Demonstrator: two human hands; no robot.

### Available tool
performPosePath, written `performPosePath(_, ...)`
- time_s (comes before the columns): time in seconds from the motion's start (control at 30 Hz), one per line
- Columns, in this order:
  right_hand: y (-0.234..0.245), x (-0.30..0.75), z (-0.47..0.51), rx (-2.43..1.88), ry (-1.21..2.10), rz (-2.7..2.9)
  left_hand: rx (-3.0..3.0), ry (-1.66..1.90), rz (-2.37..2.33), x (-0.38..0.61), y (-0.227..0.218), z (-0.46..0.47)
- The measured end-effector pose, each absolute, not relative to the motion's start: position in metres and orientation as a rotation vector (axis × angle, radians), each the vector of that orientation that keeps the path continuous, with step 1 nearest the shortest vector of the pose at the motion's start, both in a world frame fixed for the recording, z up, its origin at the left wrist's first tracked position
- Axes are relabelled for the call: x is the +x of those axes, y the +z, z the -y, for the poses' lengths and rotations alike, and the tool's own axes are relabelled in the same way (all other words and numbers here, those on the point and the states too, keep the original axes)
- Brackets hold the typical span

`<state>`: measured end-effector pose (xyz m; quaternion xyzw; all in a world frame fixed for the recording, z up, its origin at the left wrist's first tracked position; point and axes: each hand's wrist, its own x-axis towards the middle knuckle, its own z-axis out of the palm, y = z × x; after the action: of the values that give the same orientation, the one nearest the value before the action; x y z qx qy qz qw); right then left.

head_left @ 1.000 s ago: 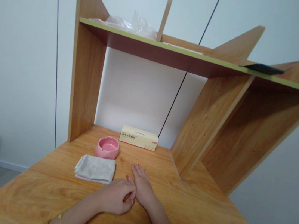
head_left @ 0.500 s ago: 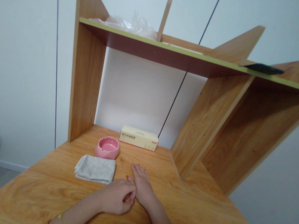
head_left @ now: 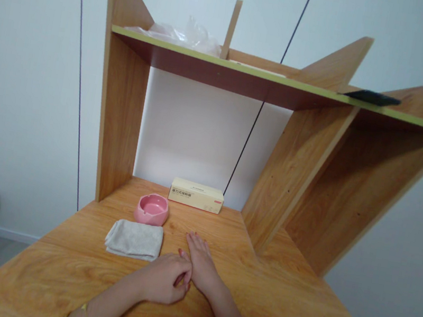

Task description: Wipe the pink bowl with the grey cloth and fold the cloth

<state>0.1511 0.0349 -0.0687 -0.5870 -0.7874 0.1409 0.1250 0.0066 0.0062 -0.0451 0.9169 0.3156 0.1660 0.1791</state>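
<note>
My left hand (head_left: pixel 167 278) rests on the wooden desk with its fingers curled in. A small gap shows between thumb and fingers, and nothing is in it. Its knuckles touch the side of my right hand (head_left: pixel 200 264), which lies flat, palm down, with the fingers stretched forward. Left of the hands is a folded grey cloth (head_left: pixel 135 239). Just behind the cloth stands a pink faceted ashtray (head_left: pixel 150 217) with a notched rim. Farther back, a long cream cling film box (head_left: pixel 196 197) lies near the wall.
A wooden shelf unit (head_left: pixel 123 118) rises from the back of the desk (head_left: pixel 292 310). On its upper board (head_left: pixel 263 83) lie a clear plastic bag (head_left: pixel 190 37) and a dark flat object (head_left: pixel 372 97). An upright panel (head_left: pixel 297 177) stands at the right.
</note>
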Motion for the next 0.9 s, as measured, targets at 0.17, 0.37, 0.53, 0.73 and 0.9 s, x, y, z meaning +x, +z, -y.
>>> performPosePath(0.17,-0.0691,0.1513,-0.0349,-1.714,0.395,2.293,2.611,0.482,-0.88,0.0066,-0.0464,-0.0065)
performPosePath(0.37,-0.0698,0.1518,-0.035,-1.7,0.39,2.302,2.626,0.489,-0.889,0.0068,-0.0464,-0.0059)
performPosePath(0.53,-0.0712,0.1524,-0.0357,-1.692,0.379,2.298,2.62,0.473,-0.891,0.0066,-0.0451,-0.005)
performPosePath(0.73,-0.0702,0.1525,-0.0356,-1.707,0.378,2.308,2.603,0.472,-0.895,0.0068,-0.0456,-0.0057)
performPosePath(0.9,-0.0689,0.1518,-0.0349,-1.71,0.393,2.3,2.611,0.47,-0.887,0.0067,-0.0453,-0.0062)
